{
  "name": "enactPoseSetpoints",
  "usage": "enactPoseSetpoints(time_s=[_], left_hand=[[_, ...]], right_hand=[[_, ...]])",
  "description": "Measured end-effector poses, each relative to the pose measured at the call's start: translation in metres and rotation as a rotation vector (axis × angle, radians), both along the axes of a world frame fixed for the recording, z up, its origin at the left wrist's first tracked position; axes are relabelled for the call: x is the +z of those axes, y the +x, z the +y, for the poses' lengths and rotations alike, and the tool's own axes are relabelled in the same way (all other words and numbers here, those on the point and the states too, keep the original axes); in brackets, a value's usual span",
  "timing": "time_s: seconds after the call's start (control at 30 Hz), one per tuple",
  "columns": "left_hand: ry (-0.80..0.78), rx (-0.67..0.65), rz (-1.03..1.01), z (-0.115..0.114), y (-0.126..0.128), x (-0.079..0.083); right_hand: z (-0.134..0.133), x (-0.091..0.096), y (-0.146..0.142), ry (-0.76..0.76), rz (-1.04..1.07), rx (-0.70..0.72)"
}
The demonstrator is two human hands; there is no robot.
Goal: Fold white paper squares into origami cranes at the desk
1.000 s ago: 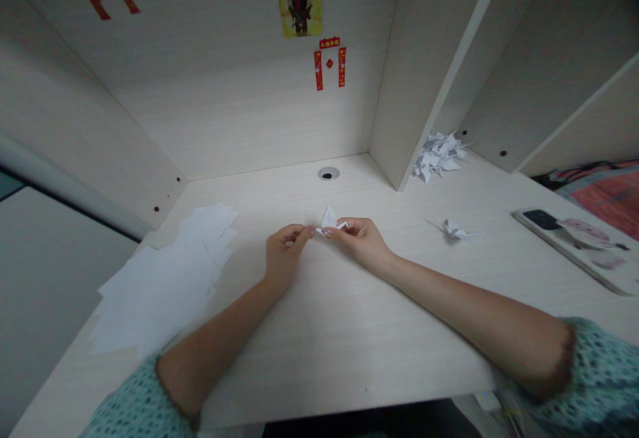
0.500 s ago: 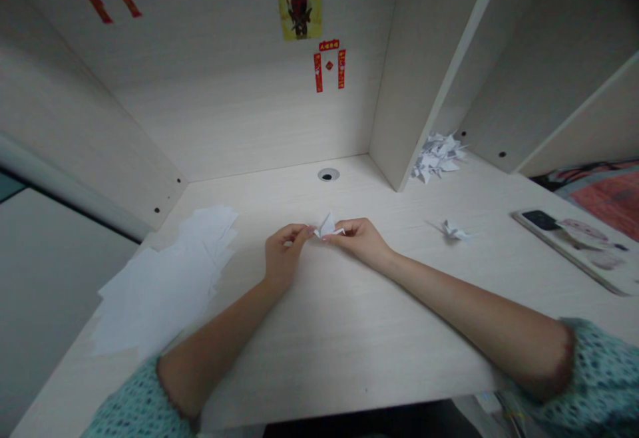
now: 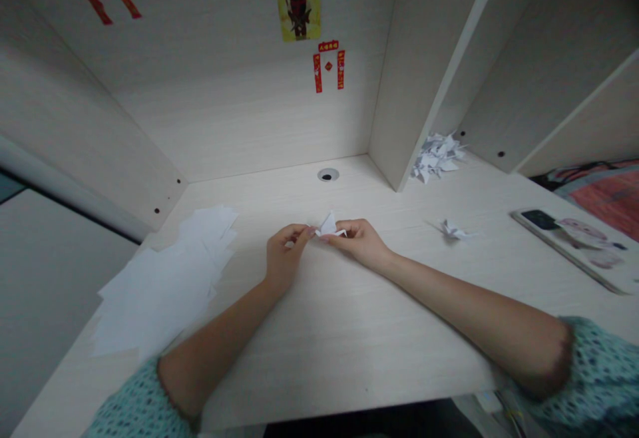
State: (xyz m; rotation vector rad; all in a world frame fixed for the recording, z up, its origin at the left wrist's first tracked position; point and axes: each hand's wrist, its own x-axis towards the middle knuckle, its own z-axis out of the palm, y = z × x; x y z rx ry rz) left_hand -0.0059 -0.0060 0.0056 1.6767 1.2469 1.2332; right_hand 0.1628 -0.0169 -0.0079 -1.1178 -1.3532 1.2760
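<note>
Between my two hands, just above the desk (image 3: 319, 331), is a small folded white paper crane (image 3: 328, 224) with one wing pointing up. My left hand (image 3: 285, 251) pinches its left tip between thumb and fingers. From the right, my right hand (image 3: 362, 241) grips the lower body, with the thumb in front and the fingers partly hidden behind the paper. A second paper crane (image 3: 453, 230) lies on the desk to the right of my right hand, touched by neither hand.
A spread stack of white paper sheets (image 3: 160, 285) lies at the left. Many folded paper cranes (image 3: 436, 156) are heaped behind the upright divider (image 3: 424, 85). A phone in a patterned case (image 3: 574, 245) lies at the right. A round cable hole (image 3: 328, 175) is near the back panel.
The crane has shifted very slightly to the right. Both hands keep their pinch on it, with only tiny finger movement.
</note>
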Motion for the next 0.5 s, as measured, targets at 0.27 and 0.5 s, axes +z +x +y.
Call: enactPoseSetpoints(time_s=[0.27, 0.5], left_hand=[[0.002, 0.0, -0.021, 0.0025, -0.0022, -0.0044], [-0.003, -0.014, -0.029, 0.0037, -0.0023, -0.0053]], right_hand=[[0.0002, 0.0054, -0.0001, -0.039, 0.027, -0.022], [0.0016, 0.0029, 0.0002, -0.041, 0.003, -0.05]])
